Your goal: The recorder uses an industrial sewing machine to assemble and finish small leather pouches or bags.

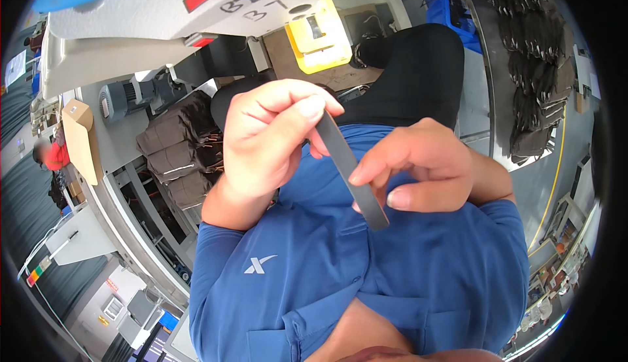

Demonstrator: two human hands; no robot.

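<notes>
A flat, narrow dark grey strip [348, 169] is held at a slant in front of my blue shirt. Its upper end is pinched between the thumb and fingers of my left hand [268, 133]. Further down, my right hand [425, 169] has its index fingertip on the strip's edge. Another right fingertip shows on the strip's far side, lower down, and the right thumb sits apart from it. The strip's bottom end sticks out free below both hands. I cannot tell what material it is.
Ahead is a white machine housing [131, 22], with a yellow foot pedal [320, 41] below. Stacked dark cloth bundles [180, 146] lie to the left. At right, more dark bundles [533, 61] cover a rack near a blue bin [451, 12]. A person in red [55, 156] is far left.
</notes>
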